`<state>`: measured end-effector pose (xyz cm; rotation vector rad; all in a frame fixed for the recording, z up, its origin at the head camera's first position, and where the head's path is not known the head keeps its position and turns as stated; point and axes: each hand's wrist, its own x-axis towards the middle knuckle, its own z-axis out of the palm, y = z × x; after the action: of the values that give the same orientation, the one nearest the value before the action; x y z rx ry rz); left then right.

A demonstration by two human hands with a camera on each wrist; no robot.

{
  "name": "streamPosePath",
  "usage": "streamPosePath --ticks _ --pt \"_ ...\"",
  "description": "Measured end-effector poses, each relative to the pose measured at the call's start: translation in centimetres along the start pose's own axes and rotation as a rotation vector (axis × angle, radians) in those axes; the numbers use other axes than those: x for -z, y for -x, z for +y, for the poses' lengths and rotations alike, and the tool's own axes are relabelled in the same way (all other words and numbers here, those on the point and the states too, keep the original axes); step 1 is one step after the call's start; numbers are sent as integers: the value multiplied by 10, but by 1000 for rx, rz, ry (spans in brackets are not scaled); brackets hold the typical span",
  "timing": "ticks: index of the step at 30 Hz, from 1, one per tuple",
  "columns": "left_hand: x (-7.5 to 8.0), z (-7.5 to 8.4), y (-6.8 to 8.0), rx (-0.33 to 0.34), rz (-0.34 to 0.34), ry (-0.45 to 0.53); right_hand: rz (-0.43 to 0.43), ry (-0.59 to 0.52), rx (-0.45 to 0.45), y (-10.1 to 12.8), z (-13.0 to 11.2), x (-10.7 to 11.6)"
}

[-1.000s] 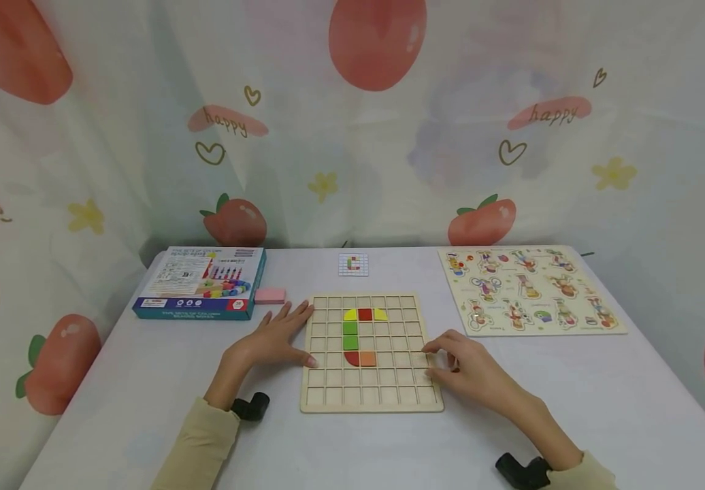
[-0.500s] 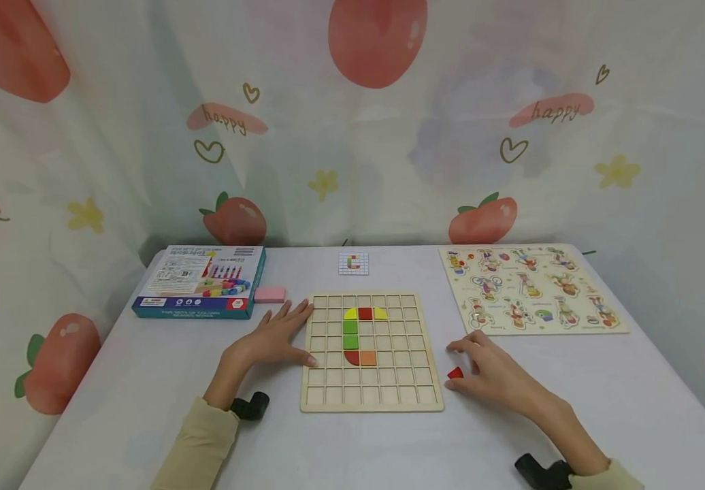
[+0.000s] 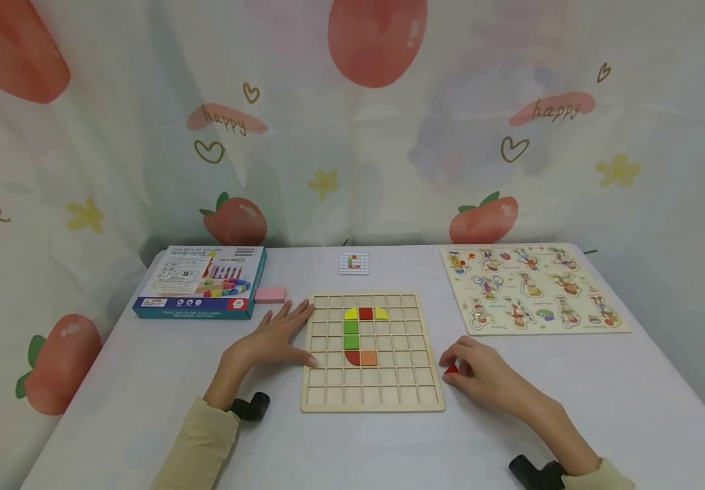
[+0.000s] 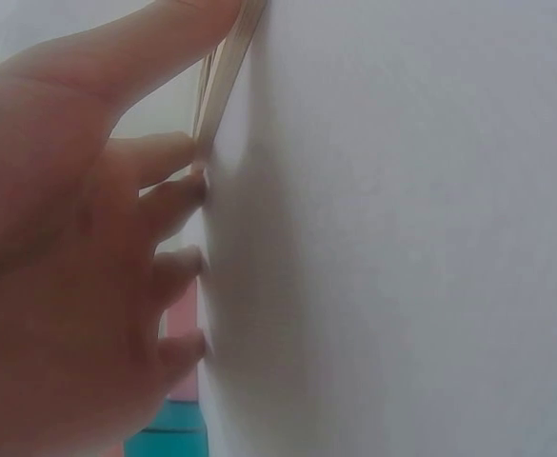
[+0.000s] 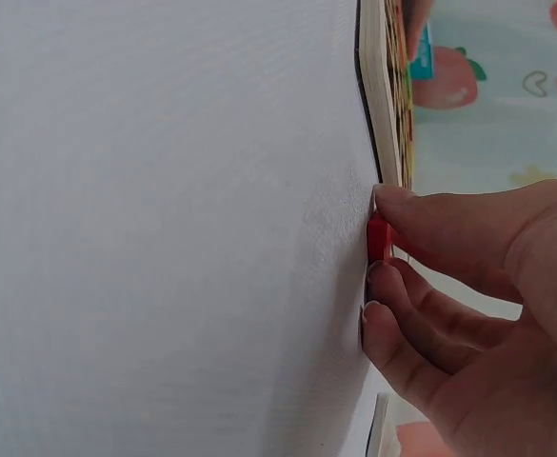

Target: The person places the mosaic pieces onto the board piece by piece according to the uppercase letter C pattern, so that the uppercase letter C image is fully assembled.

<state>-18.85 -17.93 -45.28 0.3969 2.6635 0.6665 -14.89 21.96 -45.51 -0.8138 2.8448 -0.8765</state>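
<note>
Bare table (image 3: 113,395) runs wide along the near edge and down the far left. The grid board (image 3: 371,401) fills the middle, with the left hand (image 3: 269,340) flat against its left edge. Right hand (image 3: 481,374) pinching a red piece (image 3: 451,369) sits in the gap between board and animal puzzle (image 3: 530,289). Blue box (image 3: 199,282) and pink block (image 3: 269,295) crowd the back left; a small card (image 3: 354,263) lies behind the board.

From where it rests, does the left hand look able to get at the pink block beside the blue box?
Probably yes: the left hand lies flat at the wooden grid board's left edge, and only bare table separates it from the pink block.
</note>
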Motion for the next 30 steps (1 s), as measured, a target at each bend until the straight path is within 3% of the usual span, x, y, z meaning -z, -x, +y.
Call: streamPosePath --ticks 7,14,30 --pt "1 -7 8 27 18 10 -38 6 19 -8 -3 -2" --pt "-3 -4 0 6 8 17 -37 28 -30 -4 -2 1" --pt "-2 -1 -1 12 4 8 -84 9 10 -2 -2 5"
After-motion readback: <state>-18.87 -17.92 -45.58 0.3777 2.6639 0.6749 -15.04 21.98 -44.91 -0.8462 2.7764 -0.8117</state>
